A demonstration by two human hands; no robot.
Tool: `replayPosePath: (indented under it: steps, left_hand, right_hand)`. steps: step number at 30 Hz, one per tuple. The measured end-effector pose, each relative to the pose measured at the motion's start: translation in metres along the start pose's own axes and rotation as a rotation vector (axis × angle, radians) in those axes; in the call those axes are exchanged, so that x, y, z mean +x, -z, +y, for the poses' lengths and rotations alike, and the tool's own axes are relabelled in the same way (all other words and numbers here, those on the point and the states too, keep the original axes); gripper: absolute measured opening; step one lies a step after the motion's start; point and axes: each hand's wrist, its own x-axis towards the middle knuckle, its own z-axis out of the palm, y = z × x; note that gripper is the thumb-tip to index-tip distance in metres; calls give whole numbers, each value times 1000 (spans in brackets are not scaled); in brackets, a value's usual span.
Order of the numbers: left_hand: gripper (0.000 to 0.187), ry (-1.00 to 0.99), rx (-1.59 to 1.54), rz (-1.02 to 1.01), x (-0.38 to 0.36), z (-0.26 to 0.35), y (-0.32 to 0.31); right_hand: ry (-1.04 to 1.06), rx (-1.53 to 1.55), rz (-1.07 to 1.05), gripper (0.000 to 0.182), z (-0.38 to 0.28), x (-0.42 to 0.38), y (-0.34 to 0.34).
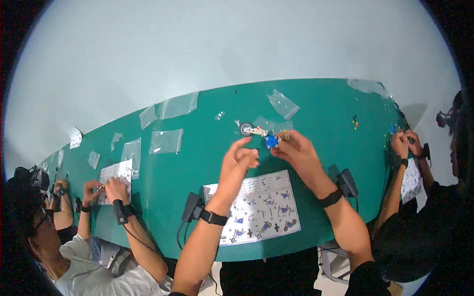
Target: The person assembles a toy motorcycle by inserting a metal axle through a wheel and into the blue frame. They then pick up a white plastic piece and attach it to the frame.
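Bare forearms (195, 254) with black wrist straps (214, 218) reach across the smooth green tabletop (335, 118). The right hand (302, 155) pinches the small blue plastic model (271, 142) just beyond the white printed sheet (261, 207); the left hand (236, 165), loosely curled, fingers apart, seems empty. With support at one end only, the projecting black-tyred wheel (245, 129) could sag, twisting its pale slender arm (257, 131) loose.

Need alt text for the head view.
The right hand holds a small toy with a black wheel above a green table; the left hand hovers beside it. A printed picture sheet lies below, clear plastic bags are scattered around, and other people work on both sides.
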Motion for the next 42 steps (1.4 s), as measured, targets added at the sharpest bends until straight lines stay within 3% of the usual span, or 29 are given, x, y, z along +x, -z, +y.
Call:
replayPosePath:
  steps: [2,6,10,16,22,25,28,40,42]
  left_hand:
    - [37,52,-94,-41,-2,-5,-8]
    - [25,79,-179,66,-5,-2,-20]
    - [20,26,-273,119,-5,0,-10]
    - [19,-80,-319,217,5,5,4]
    - [17,-113,-265,213,10,12,7]
    - [16,-120,-197,182,9,8,6]
    - [13,-94,-177,145,6,8,0]
    - [7,-103,-344,168,9,1,4]
    - [8,-111,-334,159,10,1,6]
  right_hand:
    - [49,-52,-11,24,9,7,-4]
    - [126,-100,-74,26,18,10,-17]
    - [153,-86,-82,27,18,9,-34]
    - [149,-327,-234,27,14,25,-24]
    - [66,-274,-44,20,2,32,-45]
    - [131,-453,-56,19,8,41,-36]
    - [200,-431,-54,16,13,49,-35]
    - [89,-312,118,16,16,33,-52]
    - [-17,-78,110,14,16,31,-53]
